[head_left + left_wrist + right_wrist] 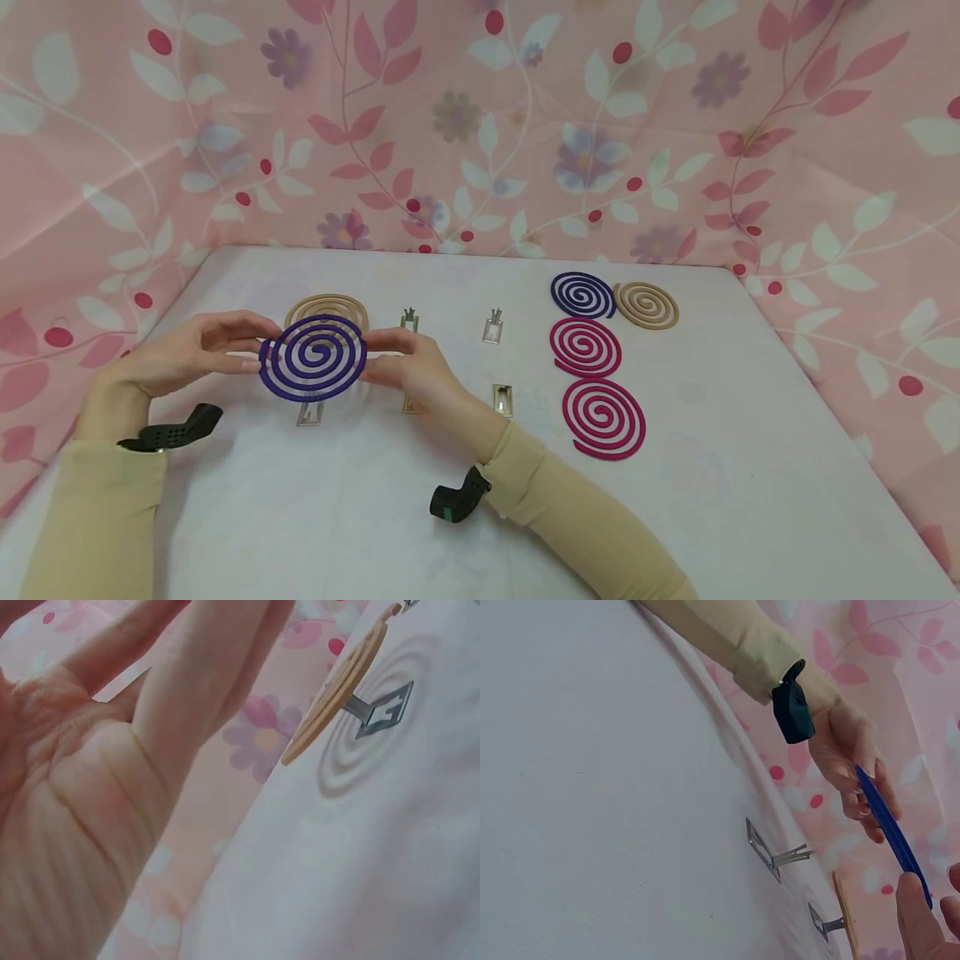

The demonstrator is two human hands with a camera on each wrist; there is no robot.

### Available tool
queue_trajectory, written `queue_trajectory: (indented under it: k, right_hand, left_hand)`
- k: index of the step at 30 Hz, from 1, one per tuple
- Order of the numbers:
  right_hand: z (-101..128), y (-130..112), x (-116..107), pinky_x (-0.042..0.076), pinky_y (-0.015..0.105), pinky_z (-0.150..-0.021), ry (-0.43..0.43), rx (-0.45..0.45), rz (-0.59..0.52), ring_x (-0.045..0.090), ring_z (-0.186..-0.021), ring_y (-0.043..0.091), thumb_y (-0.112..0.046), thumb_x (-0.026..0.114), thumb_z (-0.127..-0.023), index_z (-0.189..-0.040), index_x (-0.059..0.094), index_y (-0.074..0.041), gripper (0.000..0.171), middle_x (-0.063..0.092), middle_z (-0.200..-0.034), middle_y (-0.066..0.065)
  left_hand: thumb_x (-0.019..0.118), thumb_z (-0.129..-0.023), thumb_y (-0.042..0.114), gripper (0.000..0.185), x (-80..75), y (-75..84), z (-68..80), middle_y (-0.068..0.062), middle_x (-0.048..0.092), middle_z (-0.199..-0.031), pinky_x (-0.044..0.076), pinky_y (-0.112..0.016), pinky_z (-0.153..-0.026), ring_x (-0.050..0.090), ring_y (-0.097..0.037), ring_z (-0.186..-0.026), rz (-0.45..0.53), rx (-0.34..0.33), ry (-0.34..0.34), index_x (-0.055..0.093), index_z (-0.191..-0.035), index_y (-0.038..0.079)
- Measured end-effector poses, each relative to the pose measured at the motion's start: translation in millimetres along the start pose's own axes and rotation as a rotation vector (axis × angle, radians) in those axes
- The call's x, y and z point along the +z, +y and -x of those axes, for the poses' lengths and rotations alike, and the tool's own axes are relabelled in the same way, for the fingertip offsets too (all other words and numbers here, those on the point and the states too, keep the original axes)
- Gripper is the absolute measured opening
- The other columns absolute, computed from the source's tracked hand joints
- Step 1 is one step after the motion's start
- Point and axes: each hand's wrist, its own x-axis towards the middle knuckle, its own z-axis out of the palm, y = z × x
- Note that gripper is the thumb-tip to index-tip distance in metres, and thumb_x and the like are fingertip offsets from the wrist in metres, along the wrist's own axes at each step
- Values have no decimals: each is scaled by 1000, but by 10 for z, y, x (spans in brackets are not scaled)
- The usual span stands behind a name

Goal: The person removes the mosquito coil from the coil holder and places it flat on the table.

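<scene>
Both hands hold a purple mosquito coil (318, 352) nearly level at its opposite edges. My left hand (197, 354) pinches the left rim between fingers and thumb; my right hand (429, 379) pinches the right rim. Under the coil is a small metal stand (309, 423), its upper part hidden in the head view. In the right wrist view that stand (763, 849) has upright prongs, with the purple coil (894, 829) apart from them. Just behind, a tan coil (341, 694) sits raised on another metal stand (386, 712), partly covered by the purple one in the head view.
To the right lie a purple coil (580, 293), a tan coil (647, 305) and two magenta coils (586, 347). Several more metal stands stand mid-table, one at the back (492, 330) and one nearer (502, 401). A floral cloth (465, 125) hangs behind the white table (750, 500).
</scene>
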Motion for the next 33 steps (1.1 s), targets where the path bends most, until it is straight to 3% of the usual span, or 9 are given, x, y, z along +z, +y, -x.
queue_trajectory:
  k: [6, 15, 23, 33]
  right_hand:
    - [-9, -109, -65, 54, 31, -84, -10, 7, -26, 66, -90, 21, 5, 62, -83, -117, 62, -2, 34, 58, -122, 15]
    - [-16, -273, -196, 53, 33, -87, -4, -30, -58, 65, -96, 21, 3, 60, -86, -117, 62, -1, 31, 62, -114, 10]
    - [-31, -393, -299, 52, 35, -88, -9, -52, -70, 65, -95, 22, 2, 61, -86, -115, 62, 0, 29, 62, -113, 12]
    - [-28, -549, -445, 52, 37, -89, -10, -94, -63, 65, -96, 23, 0, 60, -88, -115, 62, 1, 27, 62, -113, 13]
  left_hand:
    - [54, -86, -12, 47, 41, 51, -45, -11, 53, -127, 49, -24, -89, 55, -20, -114, -27, 21, 62, 44, -131, -4]
    - [58, -86, -6, 51, 149, 148, -191, -7, 52, -131, 47, -21, -90, 53, -18, -116, -36, -19, 138, 43, -134, 2]
    - [56, -85, -13, 52, 277, 256, -295, -6, 54, -129, 50, -24, -88, 56, -17, -112, 109, 68, 145, 43, -134, -1]
    - [56, -84, -15, 55, 418, 338, -417, -10, 51, -130, 51, -26, -88, 56, -19, -113, 247, 93, 188, 40, -135, -1]
